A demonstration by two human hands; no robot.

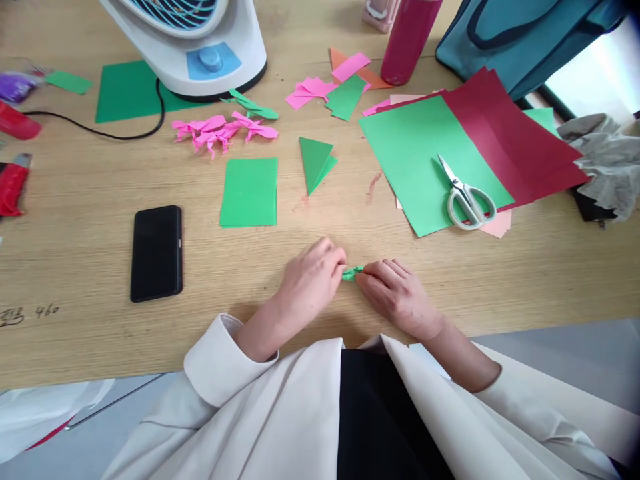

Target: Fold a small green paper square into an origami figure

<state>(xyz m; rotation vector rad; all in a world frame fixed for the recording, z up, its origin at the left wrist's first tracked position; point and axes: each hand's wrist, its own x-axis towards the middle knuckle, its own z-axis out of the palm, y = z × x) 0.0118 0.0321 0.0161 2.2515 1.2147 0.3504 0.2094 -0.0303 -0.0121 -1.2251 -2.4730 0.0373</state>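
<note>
Between my hands, close above the wooden table [210,340], is a small folded green paper [352,273], narrow and mostly covered by fingers. My left hand [313,275] pinches its left end. At the other end my right hand [397,293] pinches it with thumb and fingers. Farther off lie a square stack of green paper [249,193] and a folded green triangle [316,163]. Several pink folded paper figures [220,133] rest in a group behind the stack, with a green folded figure [254,107] beside them.
Scissors [467,197] lie on green sheets [420,160] and dark red sheets [510,143] at the right. A black phone [157,253] is at the left. Behind stand a fan [220,60], a pink bottle [410,40] and a blue bag [520,47]. Paper scraps [345,97] lie near the bottle.
</note>
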